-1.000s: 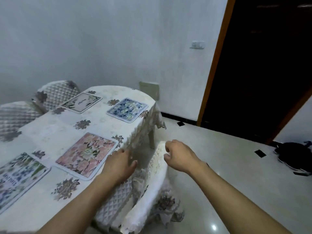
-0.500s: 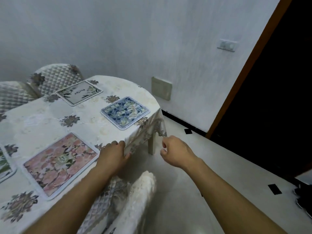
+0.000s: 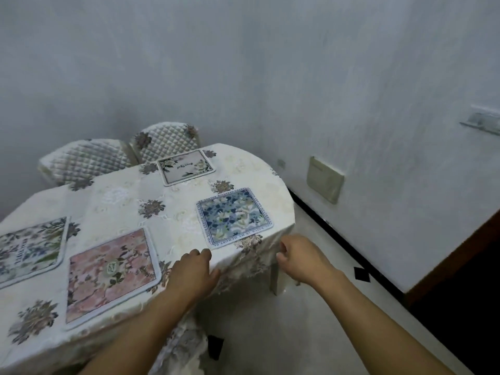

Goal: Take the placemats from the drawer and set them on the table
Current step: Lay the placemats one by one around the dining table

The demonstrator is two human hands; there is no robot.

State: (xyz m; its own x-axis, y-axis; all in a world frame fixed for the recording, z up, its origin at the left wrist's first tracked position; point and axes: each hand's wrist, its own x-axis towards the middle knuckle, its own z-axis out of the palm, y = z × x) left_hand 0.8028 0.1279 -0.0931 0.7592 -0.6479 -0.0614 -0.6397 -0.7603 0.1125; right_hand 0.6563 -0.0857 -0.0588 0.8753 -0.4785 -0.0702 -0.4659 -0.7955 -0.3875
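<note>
Several placemats lie flat on the cloth-covered table [image 3: 130, 196]: a blue floral one [image 3: 234, 217] near the right end, a pink floral one [image 3: 109, 272] near the front edge, a green-and-white one [image 3: 29, 249] at the left, and a pale one [image 3: 185, 165] at the far side. My left hand [image 3: 193, 272] rests palm down on the table's front edge, between the pink and blue mats, holding nothing. My right hand [image 3: 300, 259] hovers off the table's right corner with fingers loosely curled and nothing in it. No drawer is in view.
Two quilted chairs [image 3: 89, 161] stand behind the table against the grey wall. A chair cover [image 3: 186, 345] hangs below my left forearm. A table leg [image 3: 274, 277] stands on the pale floor at the right. A dark doorway [image 3: 460, 307] lies at the lower right.
The view has swung left and nearer the table's end. My left hand slid along the table edge toward the blue mat. The right hand stayed curled and empty beside it.
</note>
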